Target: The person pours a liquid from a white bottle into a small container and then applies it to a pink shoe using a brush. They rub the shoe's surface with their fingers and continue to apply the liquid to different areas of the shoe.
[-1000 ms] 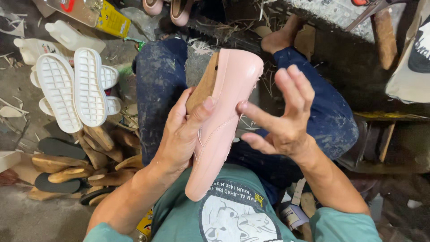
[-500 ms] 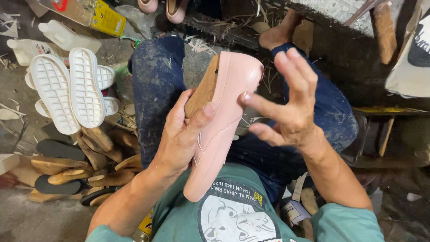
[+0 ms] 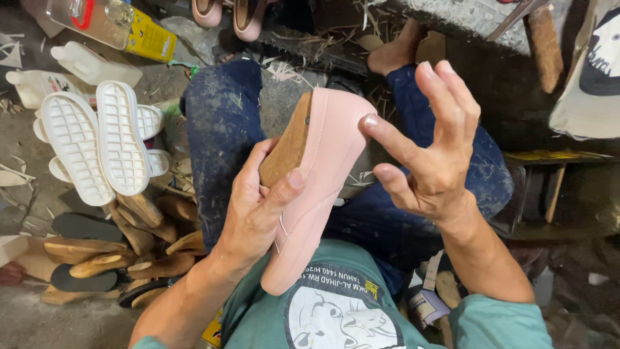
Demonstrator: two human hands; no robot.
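Observation:
A pale pink shoe upper (image 3: 323, 174) is stretched over a brown wooden last (image 3: 290, 139) and held over my lap, toe toward my chest. My left hand (image 3: 258, 210) grips it from the left side, thumb pressed across the pink leather. My right hand (image 3: 433, 145) hovers open beside the shoe's heel end, with its index fingertip touching the pink edge and the other fingers spread. My legs are in dark, stained blue jeans (image 3: 223, 129).
White rubber soles (image 3: 97, 145) lie stacked on the floor at left, with a pile of wooden lasts and dark insoles (image 3: 110, 249) below them. Plastic bottles (image 3: 90, 64) and a yellow container (image 3: 132, 29) sit at the upper left. A wooden bench edge (image 3: 555, 161) runs along the right.
My right hand has risen and drawn closer to the shoe's heel end, its fingertip now on the pink edge. The left hand keeps the same grip.

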